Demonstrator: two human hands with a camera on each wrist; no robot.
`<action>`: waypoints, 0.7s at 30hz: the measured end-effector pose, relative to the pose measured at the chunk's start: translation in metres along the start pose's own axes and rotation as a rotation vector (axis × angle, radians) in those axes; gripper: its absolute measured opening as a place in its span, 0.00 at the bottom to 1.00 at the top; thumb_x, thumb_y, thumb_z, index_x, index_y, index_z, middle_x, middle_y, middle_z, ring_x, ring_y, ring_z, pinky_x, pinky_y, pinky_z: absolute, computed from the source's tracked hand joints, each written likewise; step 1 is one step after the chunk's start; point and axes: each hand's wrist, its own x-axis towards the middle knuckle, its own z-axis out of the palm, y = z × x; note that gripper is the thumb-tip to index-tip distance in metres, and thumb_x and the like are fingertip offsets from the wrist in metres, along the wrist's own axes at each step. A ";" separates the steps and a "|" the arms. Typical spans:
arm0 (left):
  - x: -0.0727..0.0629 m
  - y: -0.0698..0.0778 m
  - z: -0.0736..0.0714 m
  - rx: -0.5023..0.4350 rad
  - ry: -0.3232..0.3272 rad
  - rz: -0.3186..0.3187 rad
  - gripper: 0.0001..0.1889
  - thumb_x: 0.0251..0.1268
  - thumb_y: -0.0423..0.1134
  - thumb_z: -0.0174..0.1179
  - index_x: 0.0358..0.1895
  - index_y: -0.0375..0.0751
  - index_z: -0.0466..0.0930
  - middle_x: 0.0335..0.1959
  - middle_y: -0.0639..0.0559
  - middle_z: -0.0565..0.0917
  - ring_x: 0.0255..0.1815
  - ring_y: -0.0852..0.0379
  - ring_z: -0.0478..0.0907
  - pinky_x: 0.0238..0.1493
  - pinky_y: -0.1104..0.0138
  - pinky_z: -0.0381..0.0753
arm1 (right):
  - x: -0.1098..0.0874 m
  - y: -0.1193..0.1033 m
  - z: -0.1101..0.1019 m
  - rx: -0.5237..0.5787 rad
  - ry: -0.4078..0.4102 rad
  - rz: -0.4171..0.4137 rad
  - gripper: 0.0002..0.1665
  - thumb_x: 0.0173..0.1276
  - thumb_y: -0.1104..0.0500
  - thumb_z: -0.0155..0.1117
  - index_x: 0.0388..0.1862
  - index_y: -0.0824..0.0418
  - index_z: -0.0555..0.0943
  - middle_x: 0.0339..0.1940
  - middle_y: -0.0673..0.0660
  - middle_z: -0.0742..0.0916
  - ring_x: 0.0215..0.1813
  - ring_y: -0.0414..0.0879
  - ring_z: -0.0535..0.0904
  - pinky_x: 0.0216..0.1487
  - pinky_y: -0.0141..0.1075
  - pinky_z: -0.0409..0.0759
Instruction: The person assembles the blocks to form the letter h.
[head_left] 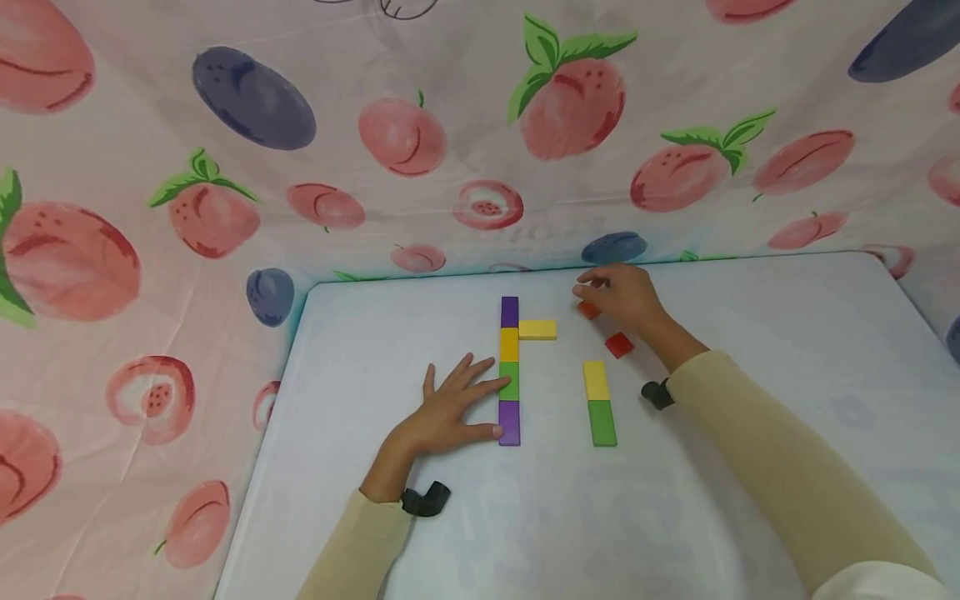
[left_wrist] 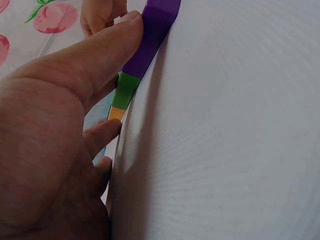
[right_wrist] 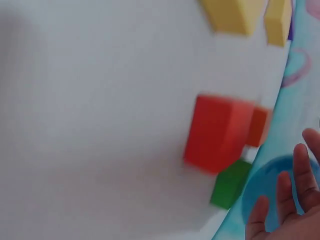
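Note:
My left hand (head_left: pixel 442 417) lies with fingers spread along the left side of a straight row of blocks. Its thumb touches the near purple block (head_left: pixel 510 432), and a fingertip rests on the green block (head_left: pixel 513 390). Beyond these in the row come an orange-yellow block (head_left: pixel 509 344) and a dark purple block (head_left: pixel 510 312). My right hand (head_left: pixel 630 296) hovers over an orange block (head_left: pixel 588 311), with a red block (head_left: pixel 619 345) just nearer. In the right wrist view its fingers are loosely bent and hold nothing. A green block (right_wrist: pixel 231 184) shows there, hidden by that hand in the head view.
A pale yellow block (head_left: pixel 538 330) juts sideways from the row's right side. Right of the row, a yellow block (head_left: pixel 596 380) and a green block (head_left: pixel 603 423) lie end to end. The white tabletop (head_left: pixel 555 533) meets a fruit-print cloth (head_left: pixel 450 75) at its far edge.

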 end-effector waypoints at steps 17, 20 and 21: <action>0.000 -0.001 0.000 0.004 0.003 0.004 0.39 0.64 0.65 0.63 0.78 0.73 0.61 0.85 0.62 0.49 0.87 0.52 0.32 0.75 0.32 0.18 | 0.000 0.024 -0.001 -0.215 -0.149 0.084 0.29 0.73 0.39 0.62 0.68 0.48 0.80 0.69 0.63 0.77 0.71 0.69 0.65 0.57 0.73 0.65; 0.000 -0.001 0.000 0.009 0.003 0.004 0.39 0.64 0.66 0.63 0.78 0.73 0.61 0.85 0.63 0.49 0.87 0.52 0.32 0.75 0.32 0.19 | 0.000 0.026 0.000 -0.202 -0.141 0.082 0.29 0.72 0.39 0.64 0.68 0.48 0.80 0.68 0.62 0.78 0.70 0.68 0.65 0.56 0.72 0.65; 0.000 -0.001 0.000 0.009 0.004 0.005 0.39 0.64 0.66 0.63 0.78 0.73 0.61 0.85 0.63 0.49 0.87 0.53 0.32 0.75 0.32 0.19 | 0.000 0.026 0.000 -0.200 -0.139 0.082 0.29 0.72 0.39 0.64 0.68 0.48 0.80 0.68 0.62 0.78 0.70 0.68 0.66 0.56 0.72 0.65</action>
